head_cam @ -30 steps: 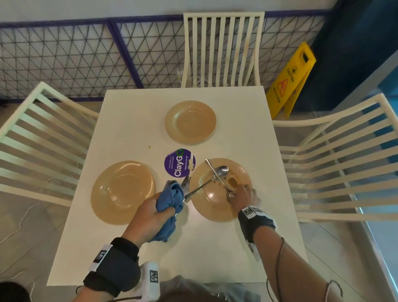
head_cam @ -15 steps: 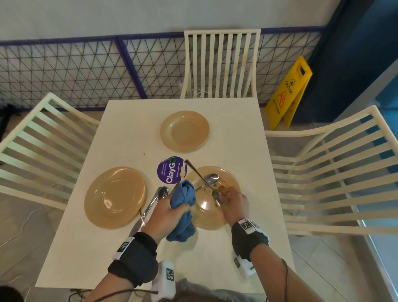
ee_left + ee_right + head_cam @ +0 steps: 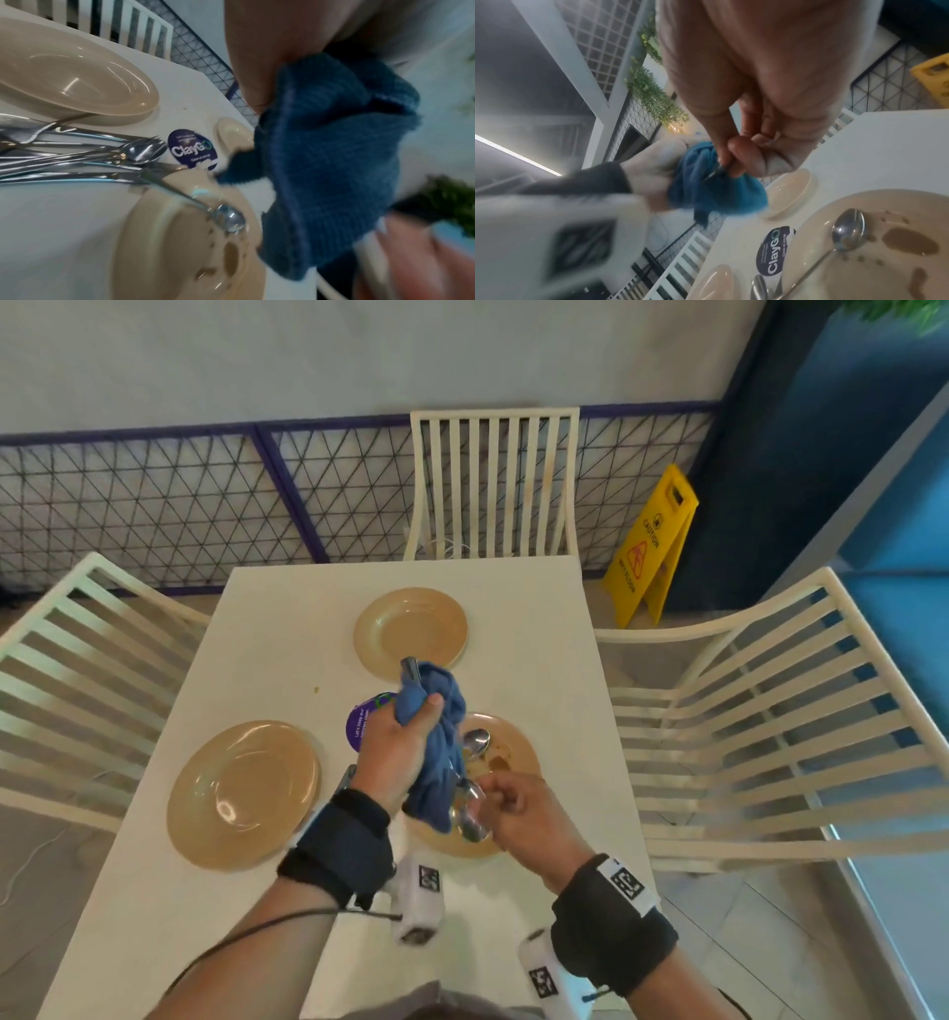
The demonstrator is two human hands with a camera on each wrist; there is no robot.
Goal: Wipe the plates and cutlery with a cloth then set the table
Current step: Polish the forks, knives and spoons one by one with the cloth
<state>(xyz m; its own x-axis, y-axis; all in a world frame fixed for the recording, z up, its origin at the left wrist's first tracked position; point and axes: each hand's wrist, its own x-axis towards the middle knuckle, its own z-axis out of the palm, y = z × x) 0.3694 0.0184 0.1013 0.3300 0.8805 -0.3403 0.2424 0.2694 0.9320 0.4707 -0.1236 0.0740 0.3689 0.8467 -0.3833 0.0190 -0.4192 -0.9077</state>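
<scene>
My left hand (image 3: 416, 719) grips a bunched blue cloth (image 3: 439, 752) wrapped round the shaft of a steel spoon (image 3: 471, 821) held above the table. The spoon's handle tip (image 3: 411, 667) sticks out above the cloth. My right hand (image 3: 493, 796) pinches the spoon's lower end, thumb against fingers (image 3: 741, 154). Below them is a beige plate (image 3: 516, 752) with brown stains and a second spoon (image 3: 476, 742) lying on it. A clean large plate (image 3: 241, 793) lies at the left and a smaller one (image 3: 411, 629) farther back. Several more pieces of cutlery (image 3: 77, 158) lie between the two near plates.
A round purple ClayGo sticker (image 3: 192, 150) is stuck at the middle of the white table (image 3: 287, 634). White slatted chairs stand at the left (image 3: 77, 649), far side (image 3: 495, 480) and right (image 3: 744, 737). A yellow caution sign (image 3: 649, 546) stands on the floor beyond.
My right hand has lifted the spoon off the stained plate. My left hand has brought the cloth up and round its shaft, and both hands are now higher above the table.
</scene>
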